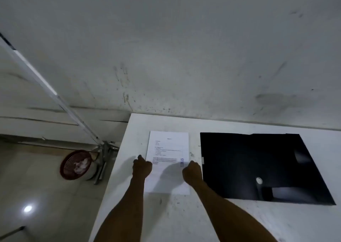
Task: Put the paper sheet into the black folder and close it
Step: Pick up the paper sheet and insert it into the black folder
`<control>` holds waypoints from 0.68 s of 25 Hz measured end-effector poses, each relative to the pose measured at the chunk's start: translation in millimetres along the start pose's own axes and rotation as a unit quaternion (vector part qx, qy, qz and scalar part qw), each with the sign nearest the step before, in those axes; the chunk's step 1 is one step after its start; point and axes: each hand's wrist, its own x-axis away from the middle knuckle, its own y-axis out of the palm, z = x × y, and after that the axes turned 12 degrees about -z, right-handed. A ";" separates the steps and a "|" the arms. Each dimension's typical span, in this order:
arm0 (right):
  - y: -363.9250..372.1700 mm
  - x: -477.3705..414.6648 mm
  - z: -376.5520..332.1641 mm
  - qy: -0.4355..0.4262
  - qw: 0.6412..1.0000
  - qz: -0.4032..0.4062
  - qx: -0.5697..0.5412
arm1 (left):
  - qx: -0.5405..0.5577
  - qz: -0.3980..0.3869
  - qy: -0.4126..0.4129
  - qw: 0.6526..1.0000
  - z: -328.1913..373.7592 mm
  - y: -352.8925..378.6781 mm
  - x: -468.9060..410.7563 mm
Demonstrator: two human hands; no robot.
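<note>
A white paper sheet (168, 149) with printed text lies flat on the white table (184, 219), near its left edge. My left hand (142, 167) is at the sheet's left edge and my right hand (191, 171) at its right edge, both with fingers curled down onto the paper's sides. To the right lies the black folder (254, 164), flat and open, with a small round hole showing on its near part. The folder and the sheet are apart, with a narrow gap of table between them.
A scuffed white wall (184, 57) rises just behind the table. On the floor to the left stand a red mesh basket (75, 165) holding crumpled paper and a slanted metal pole (55, 96) with its base.
</note>
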 end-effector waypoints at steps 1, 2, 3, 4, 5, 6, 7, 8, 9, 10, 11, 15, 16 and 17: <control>10.3 -5.4 -0.1 0.021 1.000 0.008 0.006 | 0.019 0.014 -0.020 1.000 -2.5 3.9 -8.4; 17.9 -13.4 -0.5 0.039 0.999 0.021 -0.007 | 0.041 0.036 -0.036 0.998 -4.8 7.9 -16.7; 25.4 -14.2 -2.9 0.056 0.998 0.033 -0.019 | 0.049 0.062 -0.046 0.996 -6.4 14.1 -19.7; 31.8 -14.3 -4.0 0.065 0.997 0.043 -0.027 | 0.045 0.084 -0.050 0.994 -6.9 20.7 -20.3; 33.2 -14.6 -9.2 0.072 0.995 0.055 -0.041 | 0.041 0.095 -0.054 0.993 -5.4 25.8 -21.4; 32.8 -18.9 -13.2 0.074 0.994 0.068 -0.053 | 0.037 0.097 -0.050 0.993 -1.4 28.3 -21.2; 32.8 -22.4 -16.7 0.076 0.993 0.073 -0.061 | 0.035 0.094 -0.045 0.994 3.5 29.3 -20.8; 32.2 -24.8 -20.0 0.083 0.992 0.071 -0.067 | 0.037 0.089 -0.041 0.994 5.8 29.9 -24.0; 32.0 -25.6 -22.5 0.095 0.990 0.066 -0.077 | 0.041 0.084 -0.045 0.995 7.6 29.6 -24.3; 30.8 -27.1 -23.6 0.107 0.988 0.068 -0.085 | 0.052 0.083 -0.045 0.994 8.2 27.9 -25.3; 27.8 -29.2 -24.2 0.118 0.986 0.068 -0.095 | 0.069 0.084 -0.042 0.993 7.1 25.1 -28.5; 15.0 -38.2 -21.0 0.154 0.976 0.052 -0.143 | 0.100 0.067 -0.054 0.991 3.9 16.0 -39.5; 12.8 -39.6 -20.7 0.160 0.974 0.045 -0.151 | 0.107 0.061 -0.065 0.990 5.5 14.8 -40.2; 11.5 -41.2 -20.3 0.160 0.974 0.039 -0.154 | 0.106 0.057 -0.072 0.990 7.3 14.4 -41.5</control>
